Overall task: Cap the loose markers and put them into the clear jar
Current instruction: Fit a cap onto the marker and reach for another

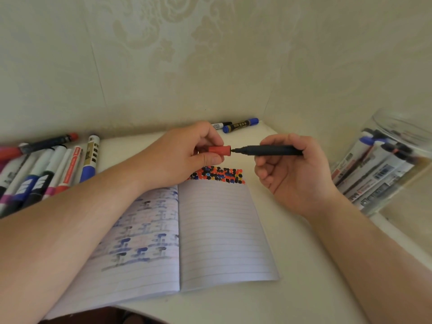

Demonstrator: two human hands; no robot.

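My left hand (187,150) pinches a red cap (219,150) above the open notebook. My right hand (292,169) grips a dark marker (268,150), held level, its bare tip just at the cap's open mouth. The clear jar (395,160) stands tilted at the right edge with several capped markers inside. A pile of loose markers (46,169) lies on the left of the table. Two more markers (238,125) lie against the wall behind my hands.
An open lined notebook (210,230) with coloured ink dots at the top of its right page lies on the white table (304,288). The wallpapered wall (210,66) stands close behind. The table's right edge runs just below the jar.
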